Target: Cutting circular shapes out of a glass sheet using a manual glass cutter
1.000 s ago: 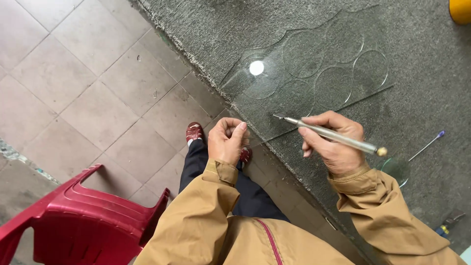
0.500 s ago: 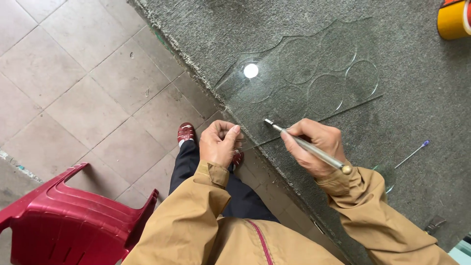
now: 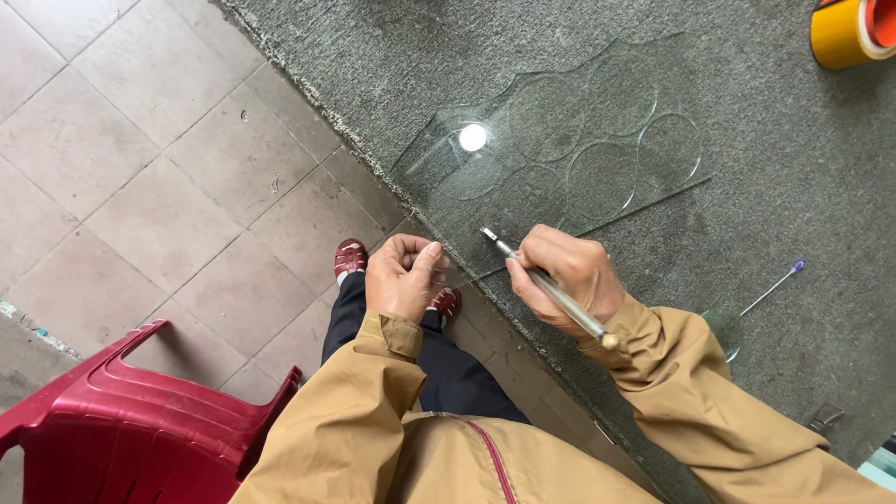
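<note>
I count one glass sheet [image 3: 560, 177] on the grey surface [image 3: 373, 56], with about five circles scored into it. One metal glass cutter [image 3: 551, 287], one yellow tape roll [image 3: 849, 33], one thin rod with a purple tip [image 3: 773, 287], one red plastic chair [image 3: 121, 420], two red shoes [image 3: 351, 259].

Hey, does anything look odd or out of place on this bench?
Only the glass sheet: round holes are cut out of it and its near corner overhangs the bench edge, pinched by the left hand. The right hand holds a cutter.
</note>
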